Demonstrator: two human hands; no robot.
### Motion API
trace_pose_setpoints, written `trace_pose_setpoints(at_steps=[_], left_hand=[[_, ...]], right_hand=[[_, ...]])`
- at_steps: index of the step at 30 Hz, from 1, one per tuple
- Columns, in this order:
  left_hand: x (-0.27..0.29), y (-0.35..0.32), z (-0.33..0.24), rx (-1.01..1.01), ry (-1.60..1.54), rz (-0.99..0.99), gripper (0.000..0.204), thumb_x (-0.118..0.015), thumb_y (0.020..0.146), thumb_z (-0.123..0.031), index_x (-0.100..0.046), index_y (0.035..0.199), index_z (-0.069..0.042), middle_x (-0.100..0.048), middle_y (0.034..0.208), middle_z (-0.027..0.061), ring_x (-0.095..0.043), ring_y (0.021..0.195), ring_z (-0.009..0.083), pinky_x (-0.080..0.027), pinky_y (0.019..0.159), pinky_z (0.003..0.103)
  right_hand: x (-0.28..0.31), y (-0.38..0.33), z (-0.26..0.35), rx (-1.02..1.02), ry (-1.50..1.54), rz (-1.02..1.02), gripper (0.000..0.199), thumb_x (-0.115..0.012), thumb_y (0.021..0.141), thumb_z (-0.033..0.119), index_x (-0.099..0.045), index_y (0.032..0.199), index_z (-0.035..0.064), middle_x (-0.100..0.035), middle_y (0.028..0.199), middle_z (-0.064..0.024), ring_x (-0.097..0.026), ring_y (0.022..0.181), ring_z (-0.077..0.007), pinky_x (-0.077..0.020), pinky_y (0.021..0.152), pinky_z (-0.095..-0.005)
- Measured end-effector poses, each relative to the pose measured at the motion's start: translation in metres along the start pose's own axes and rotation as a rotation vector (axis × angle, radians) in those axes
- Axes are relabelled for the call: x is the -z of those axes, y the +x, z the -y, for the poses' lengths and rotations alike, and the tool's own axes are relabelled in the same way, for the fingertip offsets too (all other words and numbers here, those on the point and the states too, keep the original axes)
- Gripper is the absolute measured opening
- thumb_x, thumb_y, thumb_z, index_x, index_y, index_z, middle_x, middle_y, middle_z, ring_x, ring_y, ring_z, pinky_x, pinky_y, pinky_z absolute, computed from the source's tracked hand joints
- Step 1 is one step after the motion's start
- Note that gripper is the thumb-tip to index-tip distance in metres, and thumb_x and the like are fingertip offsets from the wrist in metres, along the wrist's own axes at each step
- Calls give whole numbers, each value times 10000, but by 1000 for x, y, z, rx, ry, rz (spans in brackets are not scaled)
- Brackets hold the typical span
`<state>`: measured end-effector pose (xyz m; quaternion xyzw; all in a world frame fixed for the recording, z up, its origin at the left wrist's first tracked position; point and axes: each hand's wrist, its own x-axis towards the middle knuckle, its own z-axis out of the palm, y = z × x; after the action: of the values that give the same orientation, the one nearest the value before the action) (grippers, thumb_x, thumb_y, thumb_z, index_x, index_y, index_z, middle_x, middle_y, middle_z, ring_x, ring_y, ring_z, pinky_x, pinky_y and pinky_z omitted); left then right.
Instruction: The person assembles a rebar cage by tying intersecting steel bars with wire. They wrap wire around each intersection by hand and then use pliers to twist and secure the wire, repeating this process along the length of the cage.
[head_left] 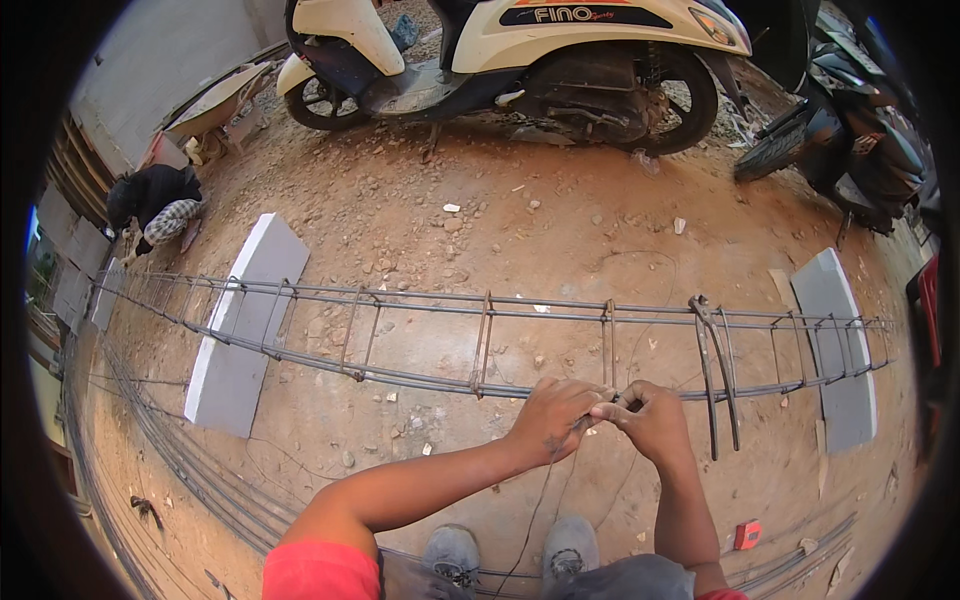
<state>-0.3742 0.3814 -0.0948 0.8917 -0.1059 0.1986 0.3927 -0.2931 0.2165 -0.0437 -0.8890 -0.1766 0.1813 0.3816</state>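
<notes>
A long steel rebar cage [420, 374] lies across in front of me, with square stirrups [483, 345] along its bars. Both my hands meet at its near lower bars, where one stirrup crosses them. My left hand [552, 418] is closed on thin tie wire [543, 497], whose loose lengths hang below the fingers. Pinched thumb to finger, my right hand [652, 420] works at the same joint against the left fingertips. The wire's end at the joint is mostly hidden by fingers. Long-handled pincers [712, 385] hang over the cage, right of my right hand.
Two pale blocks [250, 330] [838, 350] hold the cage up. Loose rebar [170, 450] lies at left, and a red tape measure [747, 535] at lower right. A scooter [510, 70], a motorcycle [850, 140] and a wheelbarrow [215, 105] stand behind. Another person [160, 205] crouches at the cage's far left end.
</notes>
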Motion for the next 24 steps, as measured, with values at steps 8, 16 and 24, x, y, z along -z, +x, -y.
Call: trace_pose_setpoints(at_steps=[8, 16, 24], left_hand=[[21, 17, 11, 43, -26, 245, 271, -674, 871, -104, -688, 1140, -137, -704, 1048, 67, -653, 928, 298, -515, 795, 378], [31, 24, 9, 139, -48, 374, 236, -639, 930, -182, -688, 1159, -155, -704, 1051, 78, -655, 923, 289, -525, 804, 358], [33, 27, 3, 236, -72, 352, 255, -590, 956, -321, -703, 1137, -181, -716, 999, 84, -678, 900, 287, -530, 774, 369]], right_hand=[[2, 6, -14, -9, 107, 30, 431, -869, 689, 369, -652, 829, 25, -670, 701, -105, -644, 643, -209, -496, 602, -333], [-6, -3, -14, 158, 200, -91, 313, -838, 743, 153, -665, 953, 0, -653, 738, -76, -609, 623, -131, -489, 579, -265], [-10, -4, -23, 333, 165, -131, 263, -781, 764, 152, -695, 988, 42, -640, 826, -91, -648, 704, -212, -523, 671, -321]])
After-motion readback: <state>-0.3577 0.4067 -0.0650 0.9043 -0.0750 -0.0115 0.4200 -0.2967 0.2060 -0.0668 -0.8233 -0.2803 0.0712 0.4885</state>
